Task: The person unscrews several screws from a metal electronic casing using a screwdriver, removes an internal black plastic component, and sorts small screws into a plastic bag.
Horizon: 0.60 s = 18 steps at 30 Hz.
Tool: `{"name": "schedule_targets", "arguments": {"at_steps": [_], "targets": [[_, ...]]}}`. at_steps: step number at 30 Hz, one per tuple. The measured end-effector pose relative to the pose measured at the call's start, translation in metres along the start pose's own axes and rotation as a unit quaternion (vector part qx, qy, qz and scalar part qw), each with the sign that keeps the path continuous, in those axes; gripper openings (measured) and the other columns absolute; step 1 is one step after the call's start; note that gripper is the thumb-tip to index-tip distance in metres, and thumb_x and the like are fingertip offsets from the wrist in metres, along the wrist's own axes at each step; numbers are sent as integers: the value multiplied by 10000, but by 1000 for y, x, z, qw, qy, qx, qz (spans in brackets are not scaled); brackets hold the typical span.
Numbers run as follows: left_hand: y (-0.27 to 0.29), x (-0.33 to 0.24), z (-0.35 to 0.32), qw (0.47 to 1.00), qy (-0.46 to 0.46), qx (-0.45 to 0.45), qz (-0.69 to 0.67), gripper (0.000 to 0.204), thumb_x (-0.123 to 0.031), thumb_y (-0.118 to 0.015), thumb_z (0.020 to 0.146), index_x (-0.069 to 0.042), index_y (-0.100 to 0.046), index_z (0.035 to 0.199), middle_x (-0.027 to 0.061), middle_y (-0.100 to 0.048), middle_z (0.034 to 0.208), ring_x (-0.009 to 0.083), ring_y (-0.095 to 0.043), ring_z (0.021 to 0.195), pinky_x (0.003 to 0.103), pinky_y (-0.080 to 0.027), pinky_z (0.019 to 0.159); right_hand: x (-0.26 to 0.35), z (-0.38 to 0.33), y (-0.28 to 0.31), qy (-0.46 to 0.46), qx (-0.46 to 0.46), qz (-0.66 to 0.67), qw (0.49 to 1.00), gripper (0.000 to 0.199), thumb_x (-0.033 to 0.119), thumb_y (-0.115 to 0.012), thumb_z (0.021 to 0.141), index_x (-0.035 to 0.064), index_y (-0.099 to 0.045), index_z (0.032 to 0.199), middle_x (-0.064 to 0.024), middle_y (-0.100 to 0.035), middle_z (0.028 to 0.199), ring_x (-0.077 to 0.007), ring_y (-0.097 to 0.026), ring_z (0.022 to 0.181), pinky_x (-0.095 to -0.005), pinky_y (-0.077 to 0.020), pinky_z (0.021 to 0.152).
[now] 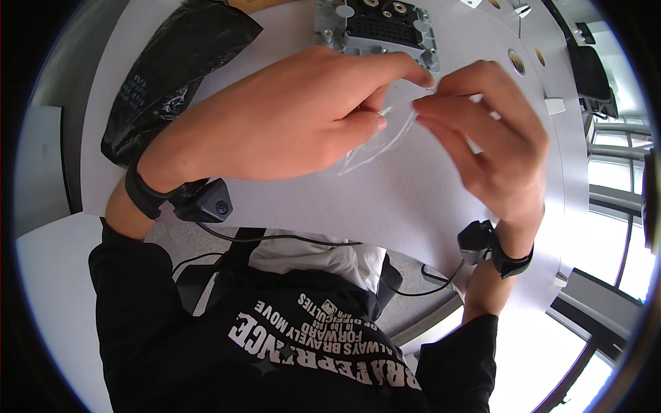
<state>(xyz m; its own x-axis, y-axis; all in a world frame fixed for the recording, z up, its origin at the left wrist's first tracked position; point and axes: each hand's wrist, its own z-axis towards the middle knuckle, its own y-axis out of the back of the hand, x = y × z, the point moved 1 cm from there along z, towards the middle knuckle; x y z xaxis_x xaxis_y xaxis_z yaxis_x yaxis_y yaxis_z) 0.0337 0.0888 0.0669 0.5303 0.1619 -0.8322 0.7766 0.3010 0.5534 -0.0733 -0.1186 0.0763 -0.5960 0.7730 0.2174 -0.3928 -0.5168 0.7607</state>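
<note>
A thin, clear plastic bag [375, 146] is stretched between my two hands above the table, its edge catching the light. My left hand [296, 117] reaches across from the left, the bag caught at its thumb and curled fingers while its index finger extends to the right. Thumb and fingertips of my right hand [492, 138] pinch together at the bag's upper right side. Anything small inside the bag cannot be made out. Just beyond my left hand lies a grey metal housing [427, 58] with a black top part and round fittings.
A crumpled black plastic bag [162, 79] lies at the left of the pale table [310, 206]. Part of a brown cardboard item [258, 4] shows at the top edge. A black cable [289, 239] runs below the table's near edge. Round inserts dot the table's far right.
</note>
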Motion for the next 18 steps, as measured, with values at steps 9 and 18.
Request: {"name": "schedule_targets", "arguments": {"at_steps": [9, 18], "targets": [[4, 0, 1, 1000, 16, 7, 3, 579, 45, -581, 949, -68, -539, 1515, 12, -483, 821, 124, -482, 710, 294, -439, 665, -53, -35, 9, -254, 199, -76, 943, 151, -21, -816, 829, 22, -738, 951, -65, -673, 929, -227, -677, 802, -351, -536, 707], [1, 0, 2, 1000, 10, 12, 13, 589, 55, -591, 929, -81, -557, 1501, 20, -511, 821, 132, -498, 698, 289, -446, 654, -48, -39, -31, -270, 249, -82, 927, 157, 137, -808, 859, 43, -682, 867, -65, -672, 937, -318, -698, 850, -445, -560, 725]]}}
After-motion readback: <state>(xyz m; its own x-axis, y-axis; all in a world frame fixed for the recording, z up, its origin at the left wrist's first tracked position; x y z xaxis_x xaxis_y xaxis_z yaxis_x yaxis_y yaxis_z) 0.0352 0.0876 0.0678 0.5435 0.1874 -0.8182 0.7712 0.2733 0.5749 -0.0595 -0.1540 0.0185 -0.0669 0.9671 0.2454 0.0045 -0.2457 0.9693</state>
